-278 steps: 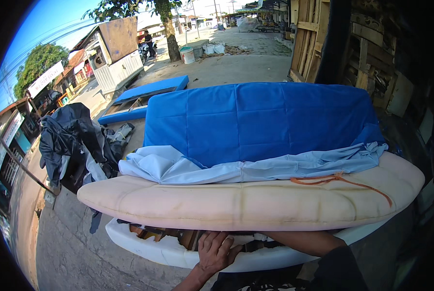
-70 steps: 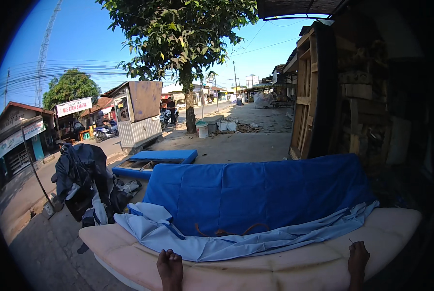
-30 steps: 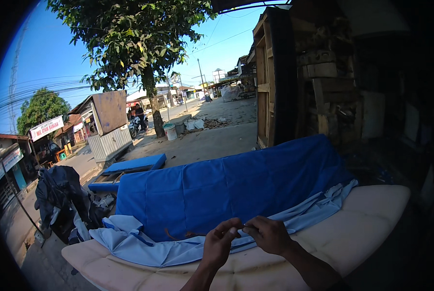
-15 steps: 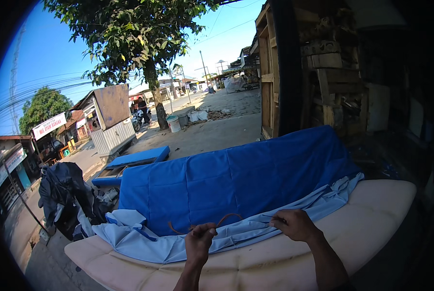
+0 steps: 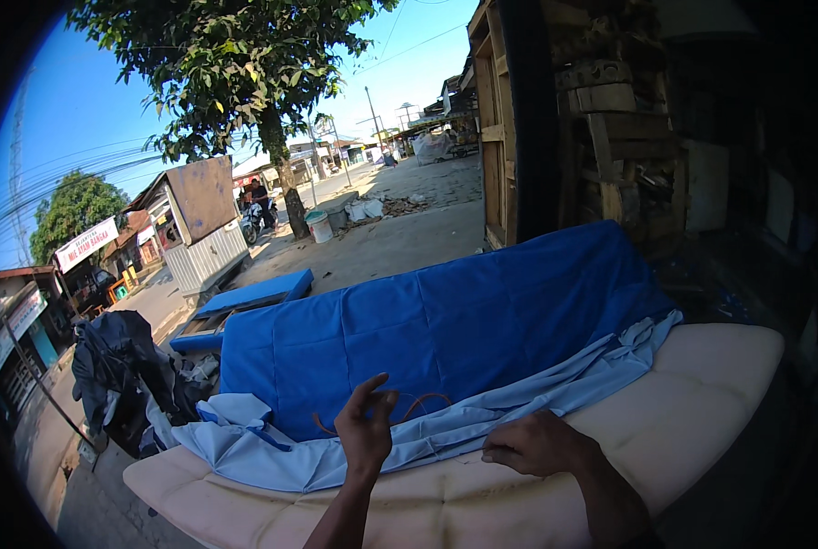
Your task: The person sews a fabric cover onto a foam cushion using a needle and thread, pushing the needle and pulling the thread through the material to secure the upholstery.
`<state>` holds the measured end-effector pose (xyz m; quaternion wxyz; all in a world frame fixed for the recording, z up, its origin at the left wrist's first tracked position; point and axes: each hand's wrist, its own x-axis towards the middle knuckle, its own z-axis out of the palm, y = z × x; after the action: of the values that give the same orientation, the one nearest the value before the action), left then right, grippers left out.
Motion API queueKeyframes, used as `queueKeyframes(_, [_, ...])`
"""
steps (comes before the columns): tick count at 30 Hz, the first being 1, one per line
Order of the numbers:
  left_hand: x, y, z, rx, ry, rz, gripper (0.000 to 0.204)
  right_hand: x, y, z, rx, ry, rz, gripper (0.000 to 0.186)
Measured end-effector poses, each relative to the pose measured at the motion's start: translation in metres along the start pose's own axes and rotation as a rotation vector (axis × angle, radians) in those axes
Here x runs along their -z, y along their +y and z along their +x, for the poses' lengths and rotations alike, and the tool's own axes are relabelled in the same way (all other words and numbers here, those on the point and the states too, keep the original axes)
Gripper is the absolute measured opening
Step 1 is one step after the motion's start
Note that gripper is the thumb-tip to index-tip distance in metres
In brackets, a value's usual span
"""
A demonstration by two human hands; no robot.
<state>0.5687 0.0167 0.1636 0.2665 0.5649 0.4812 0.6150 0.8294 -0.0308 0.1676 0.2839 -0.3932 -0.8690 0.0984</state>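
Note:
A long pale pink foam cushion (image 5: 692,403) crosses the lower view. Loose light blue cloth (image 5: 262,462) lies along its far edge, against a blue-covered upright panel (image 5: 445,320), with an orange cord (image 5: 434,397) looped there. My left hand (image 5: 368,425) is raised over the cloth, thumb and fingers apart, with nothing visible in it. My right hand (image 5: 532,444) is low over the cushion's far edge, fingers pinched on something thin that is too small to make out.
Left stands a dark cloth-draped heap (image 5: 121,371). Behind are a blue padded frame (image 5: 249,293), a metal-sided stall (image 5: 203,261), a tree (image 5: 281,174), a bucket (image 5: 320,226) and a person by a motorbike (image 5: 261,201). Wooden frames (image 5: 496,137) lean at the right.
Since half a second ago my left hand has risen and its fingers have spread. My right hand has moved lower, toward the cushion, still pinched. Earlier both hands met over the cloth.

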Motion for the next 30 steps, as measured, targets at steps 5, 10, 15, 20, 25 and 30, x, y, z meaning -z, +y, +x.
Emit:
queueKeyframes(5, [-0.046,0.024,0.001,0.139,-0.409,-0.252,0.018,0.007,-0.008,-0.002,-0.044,0.106,0.036,0.017])
queueKeyframes(10, [-0.028,-0.022,0.016,-0.051,-0.178,0.024,0.015,0.017,0.040,-0.031,-0.619,0.007,-0.517,0.014])
queueKeyframes(15, [-0.013,-0.046,0.019,0.137,-0.013,-0.089,0.018,0.029,0.044,-0.041,-0.595,0.023,-0.481,0.016])
queueKeyframes(20, [-0.048,-0.008,-0.016,0.269,-0.437,-0.460,0.018,-0.011,0.007,-0.009,-0.120,0.098,-0.034,0.015])
queueKeyframes(25, [-0.046,0.004,-0.037,0.470,-0.573,-0.595,0.013,-0.010,-0.006,0.009,-0.075,0.381,0.129,0.013])
queueKeyframes(30, [-0.042,0.000,-0.037,0.478,-0.656,-0.521,0.022,-0.016,-0.009,0.004,-0.109,0.386,0.133,0.015])
